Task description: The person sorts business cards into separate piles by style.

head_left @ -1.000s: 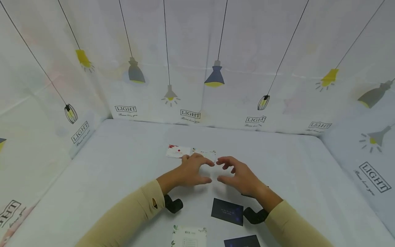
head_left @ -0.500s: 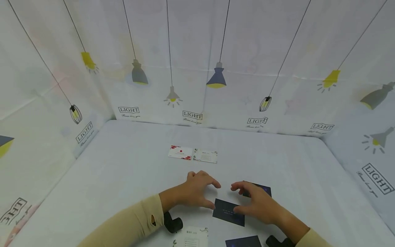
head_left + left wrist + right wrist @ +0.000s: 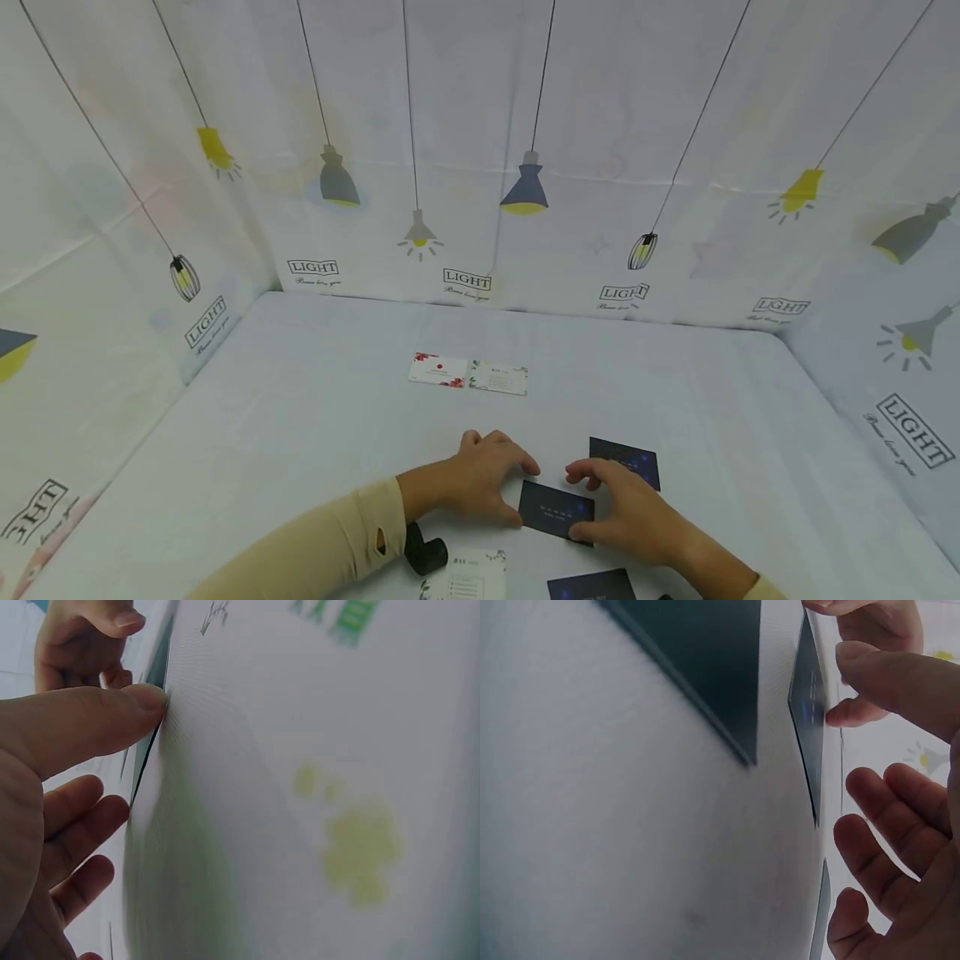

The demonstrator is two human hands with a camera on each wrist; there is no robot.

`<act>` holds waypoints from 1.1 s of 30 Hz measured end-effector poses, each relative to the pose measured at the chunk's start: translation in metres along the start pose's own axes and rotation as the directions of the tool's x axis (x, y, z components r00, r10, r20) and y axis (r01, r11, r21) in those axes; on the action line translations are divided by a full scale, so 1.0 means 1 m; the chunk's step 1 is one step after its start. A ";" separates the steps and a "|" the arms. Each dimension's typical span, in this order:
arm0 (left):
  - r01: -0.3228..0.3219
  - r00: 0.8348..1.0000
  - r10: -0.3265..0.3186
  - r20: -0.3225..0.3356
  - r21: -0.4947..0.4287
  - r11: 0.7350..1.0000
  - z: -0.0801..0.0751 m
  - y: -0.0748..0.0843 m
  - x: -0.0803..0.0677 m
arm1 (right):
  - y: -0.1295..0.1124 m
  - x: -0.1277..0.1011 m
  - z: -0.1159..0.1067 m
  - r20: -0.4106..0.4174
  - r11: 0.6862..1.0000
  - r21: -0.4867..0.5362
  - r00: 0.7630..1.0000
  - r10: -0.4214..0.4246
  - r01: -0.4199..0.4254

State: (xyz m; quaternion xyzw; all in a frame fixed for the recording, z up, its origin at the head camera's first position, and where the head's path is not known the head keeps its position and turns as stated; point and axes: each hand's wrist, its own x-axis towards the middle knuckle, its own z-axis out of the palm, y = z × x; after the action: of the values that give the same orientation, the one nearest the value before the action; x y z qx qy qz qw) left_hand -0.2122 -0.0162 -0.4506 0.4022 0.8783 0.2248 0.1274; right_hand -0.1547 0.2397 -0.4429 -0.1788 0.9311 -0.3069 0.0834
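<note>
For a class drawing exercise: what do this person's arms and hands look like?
Left hand and right hand are ungloved. The left sleeve and right sleeve are beige, the left with a small slit near its end. A black, rounded device shows beside the left sleeve.

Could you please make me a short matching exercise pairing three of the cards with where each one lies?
Things:
1. White rectangular card with red corner prints
2. Near white rectangular card with green leaf prints
3. Middle dark-blue rectangular card

Places:
A. Between the left hand and right hand
B. Immediately left of the far leaf-printed white card
C. Cut off by the head view's bottom edge

Pairs: 1-B, 2-C, 3-A
</note>
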 end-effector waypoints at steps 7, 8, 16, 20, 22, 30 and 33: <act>-0.015 1.000 0.015 0.006 0.008 1.000 0.003 0.000 0.003 | 0.000 0.000 0.004 -0.006 0.997 -0.076 1.000 0.009 -0.009; -0.018 1.000 0.017 0.008 0.006 1.000 0.003 0.000 0.004 | 0.000 0.000 0.004 -0.009 0.996 -0.088 1.000 0.011 -0.012; -0.038 0.999 0.038 0.013 0.028 0.999 0.000 0.008 0.003 | -0.001 -0.002 0.004 -0.022 0.988 -0.155 1.000 -0.007 0.003; -0.041 0.999 0.041 0.006 0.032 0.999 -0.001 0.009 0.004 | -0.002 -0.001 0.004 -0.010 0.986 -0.168 1.000 -0.008 0.006; -0.038 0.999 0.037 0.008 0.028 0.999 0.000 0.009 0.004 | -0.002 0.000 0.005 -0.004 0.985 -0.173 1.000 -0.011 0.010; -0.022 1.000 0.022 0.014 0.006 1.000 0.001 0.005 0.005 | -0.002 0.000 0.005 0.007 0.980 -0.195 0.999 -0.043 0.043; -0.028 1.000 0.028 0.008 0.018 0.999 0.001 0.005 0.005 | -0.002 0.000 0.004 0.007 0.978 -0.199 0.998 -0.057 0.058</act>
State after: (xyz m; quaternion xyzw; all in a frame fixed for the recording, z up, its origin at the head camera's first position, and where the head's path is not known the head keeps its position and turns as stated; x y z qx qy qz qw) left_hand -0.2119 -0.0096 -0.4496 0.4164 0.8741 0.2171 0.1241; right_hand -0.1530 0.2365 -0.4452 -0.2133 0.9515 -0.2142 0.0567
